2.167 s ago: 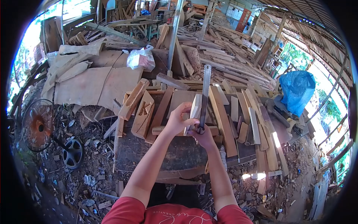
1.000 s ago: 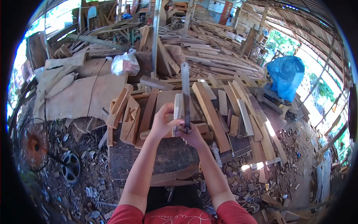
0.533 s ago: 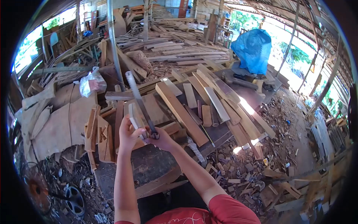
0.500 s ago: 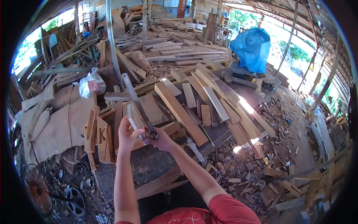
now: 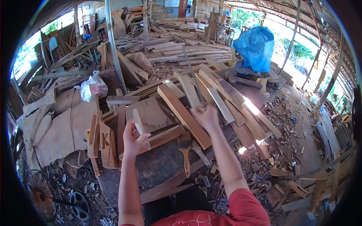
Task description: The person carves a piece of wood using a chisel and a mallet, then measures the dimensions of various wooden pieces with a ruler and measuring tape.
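My left hand (image 5: pixel 135 140) grips a small, pale piece of wood (image 5: pixel 138 122) near the left end of the dark workbench (image 5: pixel 158 165). Further right, my right hand (image 5: pixel 206 115) is closed around a long, narrow metal tool (image 5: pixel 188 62), which points away from me and is smeared by motion. A flat, light wood strip (image 5: pixel 186 88) also meets my right fingers, raised over the other pieces; I cannot tell how firmly it is held. Between my forearms lies a paintbrush (image 5: pixel 186 156) with a wooden handle. A thick reddish-brown board (image 5: pixel 183 115) stretches diagonally between my hands.
Several loose boards (image 5: pixel 245 105) lie at the bench's right. Notched wood blocks (image 5: pixel 107 145) stand left of my left hand. A metal pole (image 5: pixel 113 45) rises behind the bench, near a plastic bag (image 5: pixel 93 88). Blue sheeting (image 5: pixel 254 49) hangs back right. Offcuts litter the ground.
My hands have separated. The right hand has swung right and away from me with the metal tool, to the light strip, which has shifted. The left hand keeps its wood piece. The paintbrush is now exposed.
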